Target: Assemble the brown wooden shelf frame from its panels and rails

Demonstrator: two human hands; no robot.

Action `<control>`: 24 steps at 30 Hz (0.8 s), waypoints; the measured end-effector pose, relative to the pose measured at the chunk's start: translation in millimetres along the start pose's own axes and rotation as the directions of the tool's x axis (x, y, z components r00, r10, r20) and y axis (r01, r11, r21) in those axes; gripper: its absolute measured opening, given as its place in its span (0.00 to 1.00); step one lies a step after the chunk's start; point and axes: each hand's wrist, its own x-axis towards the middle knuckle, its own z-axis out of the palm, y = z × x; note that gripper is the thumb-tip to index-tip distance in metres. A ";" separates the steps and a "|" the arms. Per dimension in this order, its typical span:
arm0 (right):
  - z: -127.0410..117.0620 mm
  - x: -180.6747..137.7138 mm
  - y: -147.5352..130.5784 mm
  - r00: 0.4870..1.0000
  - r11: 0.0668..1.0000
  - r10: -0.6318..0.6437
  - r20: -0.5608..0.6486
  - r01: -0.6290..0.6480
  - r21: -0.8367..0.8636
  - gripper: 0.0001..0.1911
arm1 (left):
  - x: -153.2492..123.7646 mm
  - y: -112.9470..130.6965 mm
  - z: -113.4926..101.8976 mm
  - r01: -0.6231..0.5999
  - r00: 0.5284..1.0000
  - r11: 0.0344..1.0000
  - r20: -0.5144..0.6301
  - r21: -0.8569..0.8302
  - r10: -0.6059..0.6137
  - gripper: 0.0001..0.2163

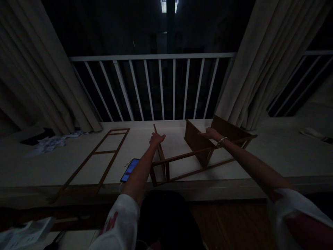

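Note:
A partly built brown wooden shelf frame lies on its side on the white window ledge, with board panels across its right half. My left hand is closed around a narrow wooden crosspiece at the frame's left end, thumb pointing right. Over on the right, my right hand grips the upper edge of the middle shelf board; some of its fingers are hard to see in the dim light. Another board stands behind my right wrist. A separate ladder-like wooden side frame lies flat to the left.
A lit phone lies beside my left forearm, a cable near it. White railings and curtains border the dark window. Crumpled papers or plastic lie far left. A white power strip is at lower left.

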 end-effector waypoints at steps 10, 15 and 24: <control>50.4 30.7 -12.4 0.997 0.992 0.020 0.080 -0.010 -0.128 0.17 | 39.9 -16.8 22.9 0.098 0.991 0.986 -0.104 0.138 -0.084 0.23; 54.4 32.6 -10.4 0.997 0.993 0.020 0.071 -0.012 -0.114 0.17 | 47.8 -19.1 23.8 0.083 0.993 0.976 -0.103 0.202 -0.063 0.22; 59.5 26.7 3.7 0.999 0.993 0.031 0.016 -0.029 -0.113 0.18 | 56.9 -18.9 18.4 -0.015 0.993 0.959 -0.106 0.285 0.047 0.22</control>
